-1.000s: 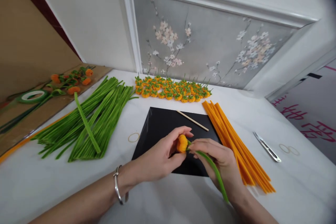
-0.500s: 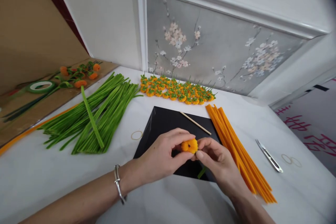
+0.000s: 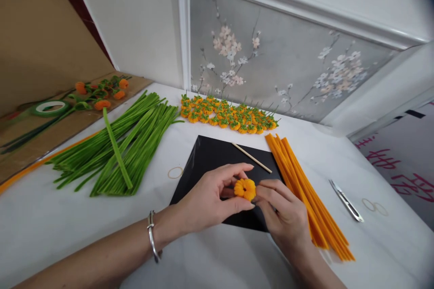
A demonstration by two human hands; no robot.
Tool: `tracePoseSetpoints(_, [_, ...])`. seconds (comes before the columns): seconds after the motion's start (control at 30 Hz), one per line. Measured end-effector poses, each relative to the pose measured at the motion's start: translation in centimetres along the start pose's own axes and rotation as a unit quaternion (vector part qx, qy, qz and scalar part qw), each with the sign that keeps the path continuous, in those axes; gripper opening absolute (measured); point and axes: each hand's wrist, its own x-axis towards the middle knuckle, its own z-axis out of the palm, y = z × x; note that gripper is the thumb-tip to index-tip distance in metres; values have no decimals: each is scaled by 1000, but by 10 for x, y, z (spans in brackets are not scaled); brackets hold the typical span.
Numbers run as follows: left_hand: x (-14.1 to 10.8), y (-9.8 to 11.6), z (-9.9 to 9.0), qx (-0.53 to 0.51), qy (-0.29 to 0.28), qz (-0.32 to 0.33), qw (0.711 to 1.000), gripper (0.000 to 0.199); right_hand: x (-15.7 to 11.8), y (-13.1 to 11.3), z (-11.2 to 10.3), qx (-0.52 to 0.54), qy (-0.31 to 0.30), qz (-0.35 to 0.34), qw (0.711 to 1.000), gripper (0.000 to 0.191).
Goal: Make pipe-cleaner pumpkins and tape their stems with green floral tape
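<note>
A small orange pumpkin (image 3: 244, 189) made of fuzzy pipe cleaner, with a dark hole in its middle, is held over a black mat (image 3: 217, 153). My left hand (image 3: 212, 196) cups it from the left, thumb beneath and index finger raised off it. From the right, my right hand (image 3: 285, 212) pinches at the pumpkin's edge with its fingers closed; what exactly lies between those fingertips is hidden. A thin wooden stick (image 3: 252, 158) rests on the mat's upper part. Just right of my right hand lie orange pipe cleaners (image 3: 315, 203) in a bundle.
Green pipe cleaners (image 3: 135, 149) are heaped at left. Rows of finished pumpkins (image 3: 227, 115) with green tops stand by the wall. Scissors-like metal snips (image 3: 346, 201) and rubber bands (image 3: 375, 207) lie at right. Cardboard (image 3: 68, 131) with green tape (image 3: 50, 108) is far left.
My left index finger has lifted off the pumpkin, and the pumpkin has turned slightly. My right fingers have closed together at its edge. The green scrap below my right hand is out of sight.
</note>
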Motion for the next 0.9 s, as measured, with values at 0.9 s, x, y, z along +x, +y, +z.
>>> tracePoseSetpoints(0.9, [6,-1,3,24,-44,-109,993,21,1,-2,4,-47,-95,32,994,22])
